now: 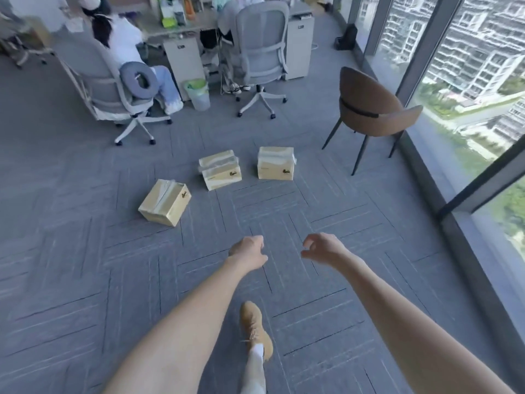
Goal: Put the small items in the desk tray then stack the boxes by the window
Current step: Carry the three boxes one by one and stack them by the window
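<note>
Three light wooden boxes with small metal latches and plastic wrap lie on the grey carpet ahead of me. The left box (164, 202) is turned at an angle, the middle box (220, 173) sits behind it, and the right box (275, 163) stands nearest the window. They are apart from each other. My left hand (247, 252) and my right hand (322, 248) reach forward side by side, short of the boxes, both holding nothing. The left hand's fingers are curled down; the right hand's fingers are loosely bent and apart. No desk tray or small items are visible.
A brown chair (366, 109) stands by the floor-to-ceiling window (468, 81) on the right. Two grey office chairs (261, 49), a seated person (122, 38), a desk and a bin (199, 93) lie beyond the boxes. My shoe (254, 327) steps forward on the carpet.
</note>
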The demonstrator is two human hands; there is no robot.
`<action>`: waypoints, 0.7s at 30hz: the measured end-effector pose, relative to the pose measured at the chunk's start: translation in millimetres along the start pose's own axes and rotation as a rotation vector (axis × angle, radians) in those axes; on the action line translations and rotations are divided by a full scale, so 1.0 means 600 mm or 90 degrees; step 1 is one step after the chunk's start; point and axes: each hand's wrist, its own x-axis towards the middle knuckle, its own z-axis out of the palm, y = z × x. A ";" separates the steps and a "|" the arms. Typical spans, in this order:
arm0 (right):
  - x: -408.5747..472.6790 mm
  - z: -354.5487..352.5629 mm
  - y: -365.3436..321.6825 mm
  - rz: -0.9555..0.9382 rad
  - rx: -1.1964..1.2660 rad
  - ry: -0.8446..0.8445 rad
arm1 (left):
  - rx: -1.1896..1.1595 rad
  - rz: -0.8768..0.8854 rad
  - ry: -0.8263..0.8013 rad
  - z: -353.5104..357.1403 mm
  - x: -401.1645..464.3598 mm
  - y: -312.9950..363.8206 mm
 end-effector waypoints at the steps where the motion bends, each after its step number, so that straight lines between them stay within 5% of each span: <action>1: 0.039 -0.015 -0.006 -0.002 -0.005 0.001 | -0.003 -0.001 -0.001 -0.012 0.041 -0.003; 21: 0.752 -0.392 -0.054 0.081 0.050 0.005 | 0.022 0.051 -0.068 -0.345 0.836 0.060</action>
